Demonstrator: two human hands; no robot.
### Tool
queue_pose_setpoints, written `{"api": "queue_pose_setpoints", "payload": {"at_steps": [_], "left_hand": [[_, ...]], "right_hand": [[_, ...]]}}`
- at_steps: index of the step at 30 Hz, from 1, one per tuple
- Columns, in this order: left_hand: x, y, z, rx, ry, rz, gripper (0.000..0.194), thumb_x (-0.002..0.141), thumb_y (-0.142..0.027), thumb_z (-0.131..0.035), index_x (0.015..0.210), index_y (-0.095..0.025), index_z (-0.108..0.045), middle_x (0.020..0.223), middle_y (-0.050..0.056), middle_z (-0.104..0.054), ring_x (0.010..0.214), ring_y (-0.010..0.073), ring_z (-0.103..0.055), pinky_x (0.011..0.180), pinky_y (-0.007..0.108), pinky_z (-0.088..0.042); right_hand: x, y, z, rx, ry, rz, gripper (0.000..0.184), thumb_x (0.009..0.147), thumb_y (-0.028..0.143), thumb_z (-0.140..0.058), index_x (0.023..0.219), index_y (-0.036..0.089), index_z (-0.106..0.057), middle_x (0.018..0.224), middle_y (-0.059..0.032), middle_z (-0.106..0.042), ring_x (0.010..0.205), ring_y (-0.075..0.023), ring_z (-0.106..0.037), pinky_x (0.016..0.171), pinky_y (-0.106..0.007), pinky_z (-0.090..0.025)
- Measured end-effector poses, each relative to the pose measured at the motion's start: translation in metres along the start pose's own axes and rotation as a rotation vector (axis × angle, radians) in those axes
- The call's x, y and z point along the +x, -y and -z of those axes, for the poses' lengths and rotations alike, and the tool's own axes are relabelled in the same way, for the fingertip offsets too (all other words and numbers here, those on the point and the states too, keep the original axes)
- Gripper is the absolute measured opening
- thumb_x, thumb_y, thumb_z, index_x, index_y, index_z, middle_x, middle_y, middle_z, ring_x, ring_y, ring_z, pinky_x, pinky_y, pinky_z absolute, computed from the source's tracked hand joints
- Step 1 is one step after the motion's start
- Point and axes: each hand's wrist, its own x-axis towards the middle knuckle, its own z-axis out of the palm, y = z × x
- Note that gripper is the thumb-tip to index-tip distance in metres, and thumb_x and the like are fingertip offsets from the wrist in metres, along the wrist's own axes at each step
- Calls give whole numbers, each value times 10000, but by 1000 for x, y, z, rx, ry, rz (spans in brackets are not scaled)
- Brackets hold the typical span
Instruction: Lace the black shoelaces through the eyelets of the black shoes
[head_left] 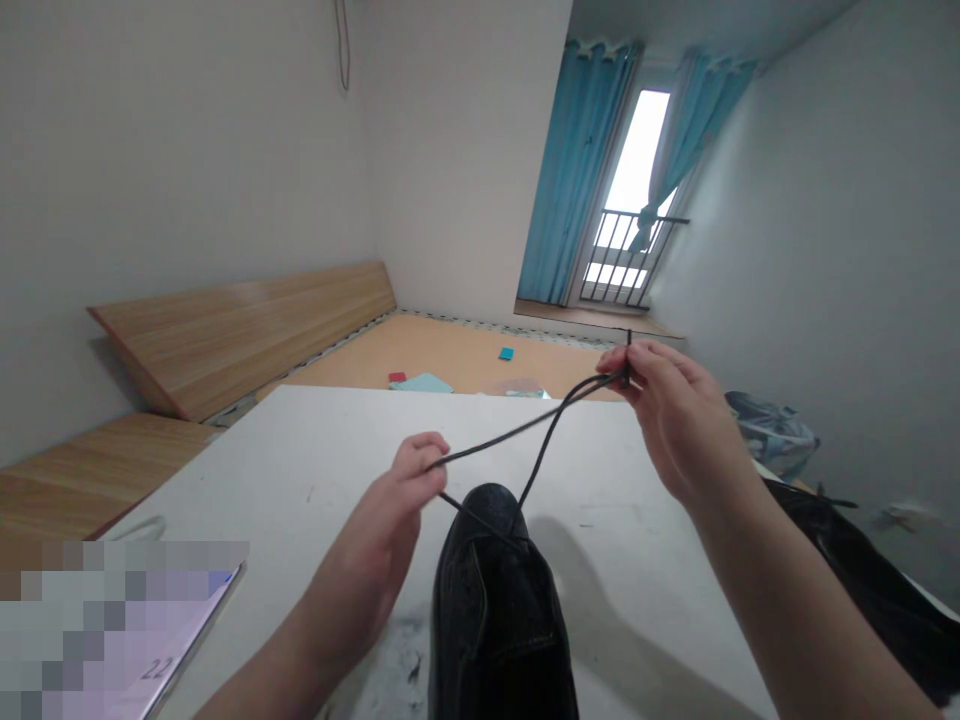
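Note:
A black shoe (499, 590) rests on the white table with its toe pointing away from me. From its front eyelets a thin black shoelace (517, 430) rises and stretches between my hands. My left hand (409, 490), to the upper left of the shoe, pinches one stretch of the lace between thumb and fingers. Higher up and to the right, my right hand (664, 385) is closed on the lace near its ends, and a short bit sticks up above the fingertips. Two strands run from the right hand, one to the left hand and one down to the shoe.
The white table (330, 430) lies beneath the shoe. At lower left is a partly pixelated screen or booklet (180, 640). A black item (847, 570) lies at right, by a plastic bag (776, 435). Beyond stands a bed (352, 350) with small coloured cards (424, 383).

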Motion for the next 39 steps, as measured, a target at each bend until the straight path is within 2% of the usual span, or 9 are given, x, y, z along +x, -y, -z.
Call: {"api": "queue_pose_setpoints", "payload": {"at_steps": [2,4,6,9,13,16,24,34,39], "left_hand": [[8,-5,5,-195,-191,-26,141,719,-249,-672,656,-186,-562,851,-1,-545,905,149,-526,829,235,-467],[15,-13,9,-327,-202,24,283,758,-224,-629,560,-192,-428,632,-48,-424,627,108,-461,677,222,-492],[19,-19,13,-357,-173,86,315,783,-230,-613,567,-199,-386,540,-82,-317,481,87,-334,529,196,-453],[19,-21,13,-152,-99,146,200,777,-307,-645,670,-201,-512,496,-110,-264,412,74,-204,383,163,-290],[7,-9,1,353,185,177,254,790,-362,-645,637,-159,-654,509,-55,-431,471,88,-354,450,195,-279],[-4,3,-10,869,414,48,251,817,-355,-610,655,-196,-718,660,6,-606,649,160,-520,588,253,-362],[-10,17,-24,1166,445,-75,177,772,-211,-598,787,-260,-768,835,49,-615,874,246,-545,764,357,-426],[-13,27,-30,1124,459,-38,71,711,-194,-671,721,-231,-730,843,40,-584,905,260,-511,791,398,-393],[-13,25,-30,1075,425,-69,77,742,-154,-621,688,-203,-646,822,26,-591,881,241,-520,778,367,-382]], "right_hand": [[14,-9,9,147,-109,-155,209,844,205,-536,649,186,-609,769,-12,-622,742,-120,-568,716,-230,-483],[24,-13,19,301,-143,-302,217,848,199,-512,637,194,-561,691,6,-591,690,-118,-566,723,-256,-508],[28,-12,29,351,-43,-373,182,860,233,-554,680,202,-557,540,60,-459,519,-92,-471,620,-219,-496],[22,-3,38,72,384,-396,151,870,347,-625,816,206,-623,502,97,-316,418,-70,-304,455,-166,-374],[-3,5,24,-582,1208,-542,200,895,258,-539,953,144,-692,627,15,-545,561,-107,-508,568,-226,-420],[-22,1,3,-839,1478,-633,274,807,100,-463,911,143,-712,643,-7,-623,612,-130,-563,592,-241,-410],[-25,-7,-7,-802,1543,-719,260,777,130,-466,824,123,-722,620,-28,-669,634,-146,-589,582,-230,-400],[-25,-18,-10,-533,1620,-766,167,775,102,-440,690,151,-575,588,16,-591,562,-105,-522,576,-212,-396],[-20,-16,-4,-700,1546,-723,156,844,225,-529,734,144,-604,651,-12,-629,605,-130,-545,591,-238,-403]]}}
